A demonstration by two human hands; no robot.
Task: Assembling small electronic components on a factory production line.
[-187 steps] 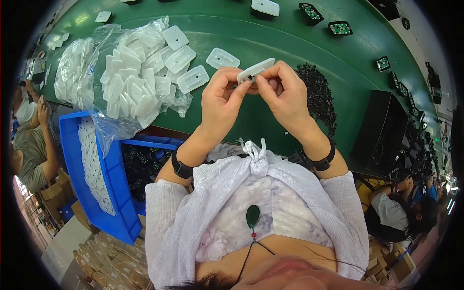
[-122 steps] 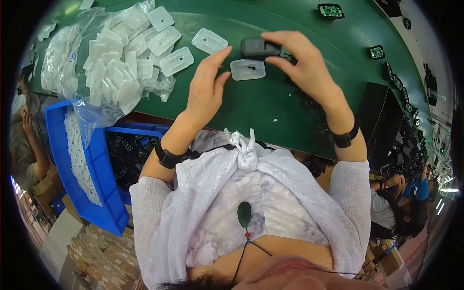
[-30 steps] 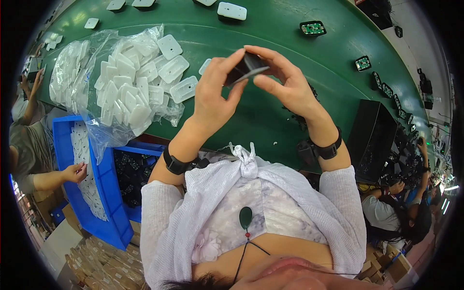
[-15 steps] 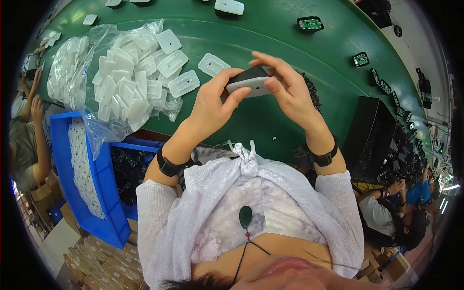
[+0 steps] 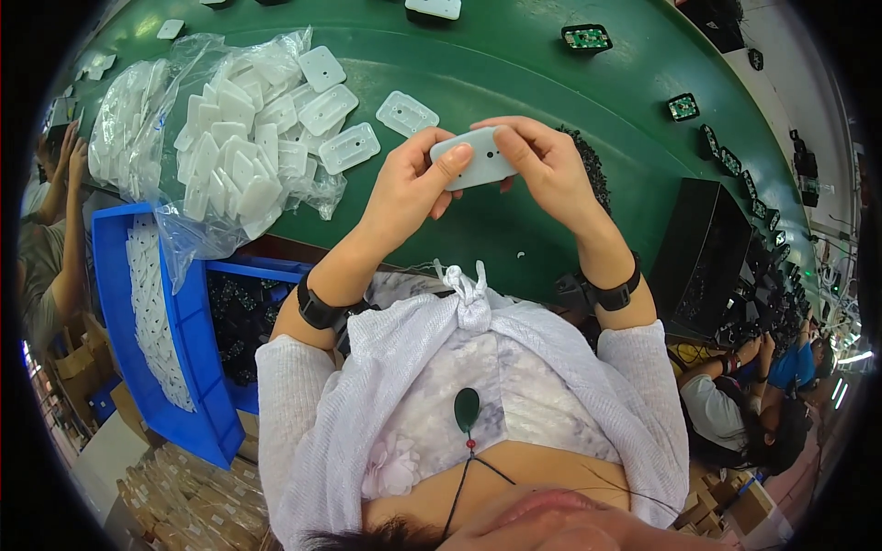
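Head view, and both hands meet above the green desk [image 5: 478, 241], in from its near edge, with one white cover [image 5: 476, 165] between them! The left hand [image 5: 410, 186] grips its left end, thumb flat on the face, fingers tucked behind; the right hand [image 5: 549, 173] pinches the other end, thumb pressed near the top corner. Holes show on the cover's face, tipped toward the camera; whatever sits behind it is hidden. Just right of the right hand, a heap of tiny black parts [image 5: 585, 165] lies on the desk, partly screened by that hand. Beyond the left hand, a loose cover [image 5: 407, 114] rests alone, and another [image 5: 350, 148] lies by the big pile of covers [image 5: 241, 138], which spills from a clear bag [image 5: 207, 241] on the desk's left side. Over to the right, a tall black box [image 5: 706, 248] stands by the near edge, and a black case with a green board [image 5: 586, 39] sits well apart, toward the far side. More such cases [image 5: 730, 162] line the right edge! Down at the left, against the near edge, a blue bin [image 5: 204, 367] holds flat white pieces [image 5: 154, 312].
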